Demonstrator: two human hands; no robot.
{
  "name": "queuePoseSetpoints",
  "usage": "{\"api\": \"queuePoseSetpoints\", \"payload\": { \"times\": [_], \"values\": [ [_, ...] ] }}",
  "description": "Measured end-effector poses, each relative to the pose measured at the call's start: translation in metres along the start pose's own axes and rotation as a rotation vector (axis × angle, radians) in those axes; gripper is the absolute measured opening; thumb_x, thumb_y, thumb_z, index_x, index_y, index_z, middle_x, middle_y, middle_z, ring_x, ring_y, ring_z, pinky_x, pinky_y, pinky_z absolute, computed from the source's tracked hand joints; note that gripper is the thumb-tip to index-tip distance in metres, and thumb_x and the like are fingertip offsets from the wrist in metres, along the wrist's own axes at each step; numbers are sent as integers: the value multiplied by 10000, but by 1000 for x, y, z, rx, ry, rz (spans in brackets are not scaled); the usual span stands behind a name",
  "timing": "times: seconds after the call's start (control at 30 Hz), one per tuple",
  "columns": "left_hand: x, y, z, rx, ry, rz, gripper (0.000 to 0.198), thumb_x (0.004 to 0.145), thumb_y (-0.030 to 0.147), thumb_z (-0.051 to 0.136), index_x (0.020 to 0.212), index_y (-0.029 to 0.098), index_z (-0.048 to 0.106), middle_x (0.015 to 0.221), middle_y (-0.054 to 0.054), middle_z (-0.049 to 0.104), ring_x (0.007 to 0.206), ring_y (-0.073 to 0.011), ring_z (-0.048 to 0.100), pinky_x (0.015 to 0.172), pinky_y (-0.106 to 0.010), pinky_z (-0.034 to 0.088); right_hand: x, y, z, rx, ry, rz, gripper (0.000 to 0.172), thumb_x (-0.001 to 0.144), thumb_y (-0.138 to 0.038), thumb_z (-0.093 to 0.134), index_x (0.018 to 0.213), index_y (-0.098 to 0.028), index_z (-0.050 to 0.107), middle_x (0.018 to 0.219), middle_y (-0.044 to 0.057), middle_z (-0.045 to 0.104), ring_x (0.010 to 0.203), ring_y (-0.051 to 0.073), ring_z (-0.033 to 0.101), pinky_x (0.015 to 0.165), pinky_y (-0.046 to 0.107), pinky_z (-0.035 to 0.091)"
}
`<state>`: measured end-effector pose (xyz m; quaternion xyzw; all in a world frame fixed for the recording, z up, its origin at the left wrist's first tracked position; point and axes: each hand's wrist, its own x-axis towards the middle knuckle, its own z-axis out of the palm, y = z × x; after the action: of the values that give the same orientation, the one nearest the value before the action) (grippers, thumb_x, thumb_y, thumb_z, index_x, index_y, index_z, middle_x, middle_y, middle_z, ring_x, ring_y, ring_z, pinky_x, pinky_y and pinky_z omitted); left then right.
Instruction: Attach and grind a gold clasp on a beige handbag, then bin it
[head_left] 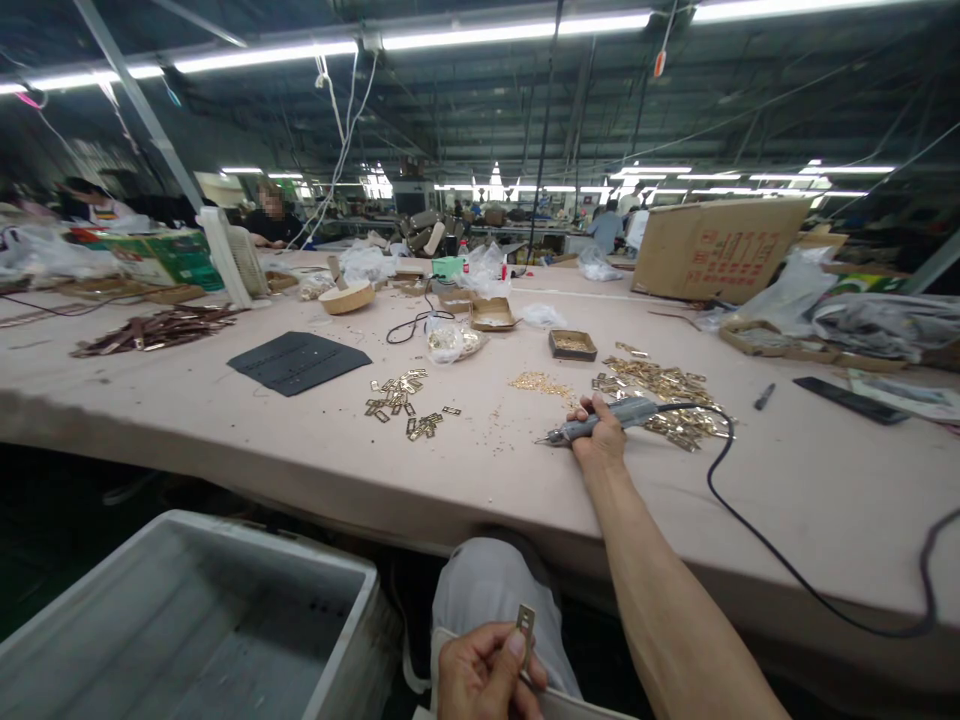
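Observation:
My right hand (598,438) rests on the pink table (810,490) and grips a grey electric screwdriver (600,422), its tip pointing left and its black cord (757,540) trailing off to the right. Down near my lap, below the table edge, my left hand (484,675) pinches a small brass plate (526,622) upright between thumb and fingers. A heap of brass plates (667,395) lies just behind my right hand. A smaller group of brass plates (401,400) lies to the left. Loose gold screws (541,384) are scattered between them.
A grey plastic bin (187,620) stands on the floor at lower left. A black mat (298,361), small cardboard trays (572,344), a cardboard box (716,247), plastic bags and a black phone (851,399) lie on the table. Other people sit at the far side.

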<state>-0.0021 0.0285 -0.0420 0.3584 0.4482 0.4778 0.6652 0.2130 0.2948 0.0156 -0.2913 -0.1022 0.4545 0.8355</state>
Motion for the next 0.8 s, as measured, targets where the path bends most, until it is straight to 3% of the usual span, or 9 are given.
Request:
{"api": "queuePoseSetpoints", "payload": {
  "times": [0.47, 0.8],
  "values": [
    [0, -1, -3, 14, 9, -7, 657, 720, 757, 798, 796, 105, 761, 690, -126, 763, 400, -169, 652, 365, -193, 421, 2, 3, 0, -13, 50, -26, 424, 793, -396, 896, 856, -181, 536, 788, -25, 665, 494, 65, 522, 477, 225, 549],
    [2, -8, -2, -74, 15, 13, 644, 704, 730, 833, 738, 93, 748, 632, -111, 736, 361, -140, 629, 348, -153, 353, 4, 5, 1, -21, 77, -46, 412, 811, -404, 883, 868, -183, 540, 794, -16, 667, 506, 74, 523, 476, 238, 553]
  ]
}}
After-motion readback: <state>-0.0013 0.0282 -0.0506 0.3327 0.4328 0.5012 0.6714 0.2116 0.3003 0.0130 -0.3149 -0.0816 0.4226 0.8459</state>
